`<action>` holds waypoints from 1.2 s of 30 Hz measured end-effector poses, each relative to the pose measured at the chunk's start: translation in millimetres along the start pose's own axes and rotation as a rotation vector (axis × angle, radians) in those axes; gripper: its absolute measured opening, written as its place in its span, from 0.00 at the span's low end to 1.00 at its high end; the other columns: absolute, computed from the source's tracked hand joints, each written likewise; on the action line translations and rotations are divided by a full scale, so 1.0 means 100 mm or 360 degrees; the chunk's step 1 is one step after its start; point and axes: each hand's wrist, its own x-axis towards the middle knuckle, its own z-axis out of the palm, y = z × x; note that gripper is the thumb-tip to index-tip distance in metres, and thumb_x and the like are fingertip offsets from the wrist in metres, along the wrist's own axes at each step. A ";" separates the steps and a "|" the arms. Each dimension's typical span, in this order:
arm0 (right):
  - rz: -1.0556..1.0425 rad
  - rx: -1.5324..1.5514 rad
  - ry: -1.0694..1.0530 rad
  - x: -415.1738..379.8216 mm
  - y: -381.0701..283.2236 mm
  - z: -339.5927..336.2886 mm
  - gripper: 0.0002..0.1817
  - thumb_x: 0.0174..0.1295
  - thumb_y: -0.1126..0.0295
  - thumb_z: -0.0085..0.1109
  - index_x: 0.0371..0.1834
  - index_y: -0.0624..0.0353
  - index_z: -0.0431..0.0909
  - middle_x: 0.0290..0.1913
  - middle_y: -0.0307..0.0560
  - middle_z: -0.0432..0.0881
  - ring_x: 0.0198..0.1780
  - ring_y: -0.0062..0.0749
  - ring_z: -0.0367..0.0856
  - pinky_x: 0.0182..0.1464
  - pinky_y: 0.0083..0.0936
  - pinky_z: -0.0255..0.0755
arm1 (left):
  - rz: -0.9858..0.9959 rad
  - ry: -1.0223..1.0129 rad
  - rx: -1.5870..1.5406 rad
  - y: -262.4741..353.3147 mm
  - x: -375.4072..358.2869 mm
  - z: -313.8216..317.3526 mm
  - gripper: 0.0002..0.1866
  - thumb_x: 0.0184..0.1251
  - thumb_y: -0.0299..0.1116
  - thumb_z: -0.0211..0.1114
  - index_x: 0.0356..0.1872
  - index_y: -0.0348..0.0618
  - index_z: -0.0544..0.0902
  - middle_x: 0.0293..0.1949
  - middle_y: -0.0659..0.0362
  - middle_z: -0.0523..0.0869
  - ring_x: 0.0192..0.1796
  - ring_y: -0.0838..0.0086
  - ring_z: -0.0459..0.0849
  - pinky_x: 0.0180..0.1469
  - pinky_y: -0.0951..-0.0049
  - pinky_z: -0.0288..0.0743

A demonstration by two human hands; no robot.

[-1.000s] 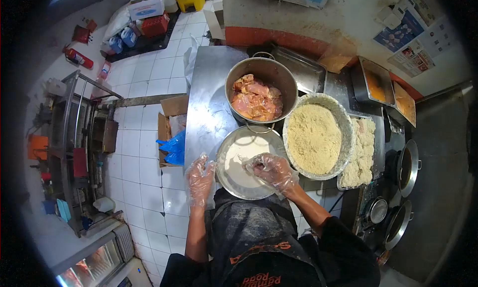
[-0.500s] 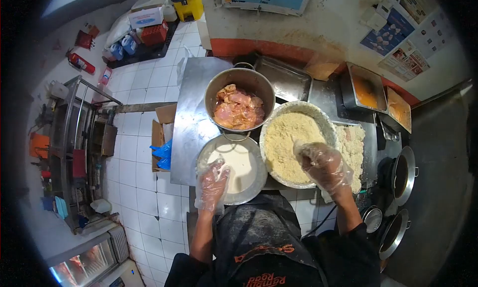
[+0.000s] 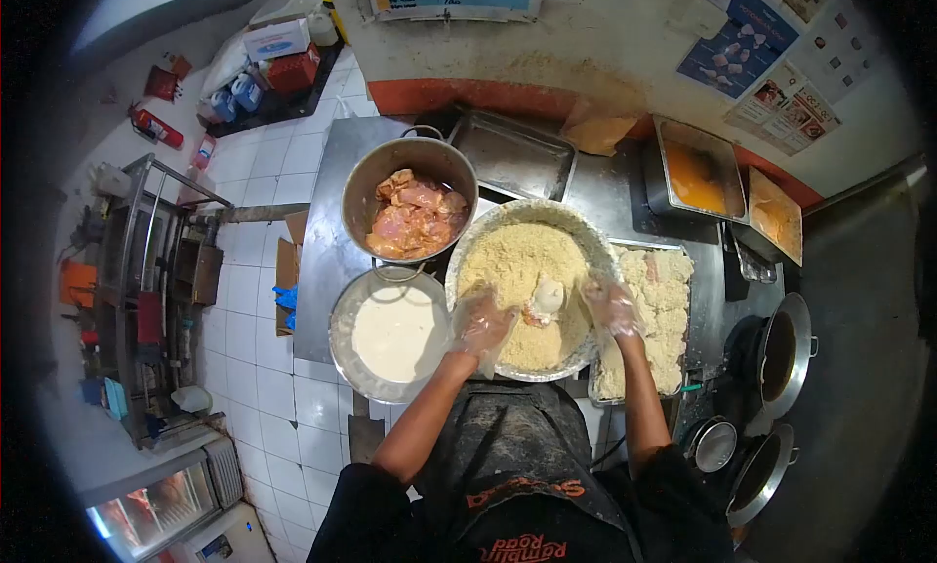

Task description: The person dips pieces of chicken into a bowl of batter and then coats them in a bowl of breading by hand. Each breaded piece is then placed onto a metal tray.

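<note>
A large round bowl [image 3: 468, 236] of pale yellow breading [image 3: 517, 256] stands in front of me. On the breading lies a piece of chicken [image 3: 548, 298], partly covered in white batter. My left hand [image 3: 483, 321], in a clear plastic glove, is at the left side of this bowl with its fingers apart toward the crumbs. Opposite it, my gloved right hand [image 3: 613, 307] is inside the right rim, fingers stretched out. The chicken lies between the hands, held by neither. Some fingertips are hard to make out. A bowl of white batter [image 3: 395, 334] sits to the left.
Behind the batter, a deep pot [image 3: 359, 197] holds raw chicken pieces [image 3: 420, 217]. At right, a tray [image 3: 610, 397] carries breaded pieces [image 3: 654, 314]. An oblong metal tray [image 3: 517, 153] lies behind. Metal pans [image 3: 698, 178] stand back right; woks [image 3: 784, 358] are farther right.
My left hand has moved right from the batter bowl into the breading bowl. A batter-coated chicken piece now shows on the crumbs. My right hand has shifted to the bowl's right side.
</note>
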 end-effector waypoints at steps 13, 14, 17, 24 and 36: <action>-0.0411 0.0090 -0.0509 0.55 -0.12 -0.06 0.20 0.69 0.60 0.43 0.56 0.61 0.75 0.56 0.53 0.77 0.56 0.43 0.77 0.60 0.34 0.68 | -0.0351 -0.0101 -0.0130 0.40 0.39 -0.17 0.26 0.70 0.47 0.52 0.56 0.32 0.72 0.43 0.43 0.82 0.48 0.55 0.80 0.52 0.65 0.71; -0.0282 0.0175 -0.0390 0.50 -0.22 -0.12 0.21 0.69 0.58 0.42 0.55 0.61 0.76 0.56 0.54 0.78 0.56 0.43 0.77 0.61 0.33 0.68 | -0.0292 -0.0033 -0.0172 0.40 0.37 -0.20 0.25 0.70 0.46 0.52 0.56 0.33 0.72 0.41 0.44 0.82 0.47 0.56 0.81 0.50 0.65 0.73; -0.0185 0.0112 -0.0251 0.75 0.02 0.25 0.24 0.69 0.54 0.42 0.53 0.62 0.77 0.55 0.55 0.78 0.56 0.43 0.77 0.61 0.34 0.67 | -0.0176 0.0006 0.0165 0.35 0.42 -0.05 0.23 0.71 0.46 0.50 0.53 0.35 0.74 0.39 0.47 0.83 0.42 0.59 0.83 0.48 0.66 0.74; 0.0076 -0.0173 -0.0875 0.91 -0.65 -0.13 0.33 0.63 0.39 0.44 0.47 0.61 0.81 0.47 0.57 0.82 0.49 0.49 0.79 0.53 0.39 0.70 | 0.0442 0.0123 0.0316 -0.40 0.60 0.59 0.21 0.75 0.40 0.44 0.58 0.35 0.72 0.48 0.45 0.81 0.49 0.63 0.80 0.55 0.69 0.71; 0.0111 0.0232 -0.0429 0.55 -1.03 -0.01 0.20 0.68 0.61 0.45 0.63 0.46 0.69 0.53 0.50 0.77 0.51 0.39 0.76 0.56 0.37 0.69 | 0.1273 0.0970 0.3133 -0.56 0.19 0.82 0.24 0.70 0.32 0.53 0.65 0.35 0.64 0.41 0.46 0.83 0.30 0.76 0.80 0.31 0.75 0.77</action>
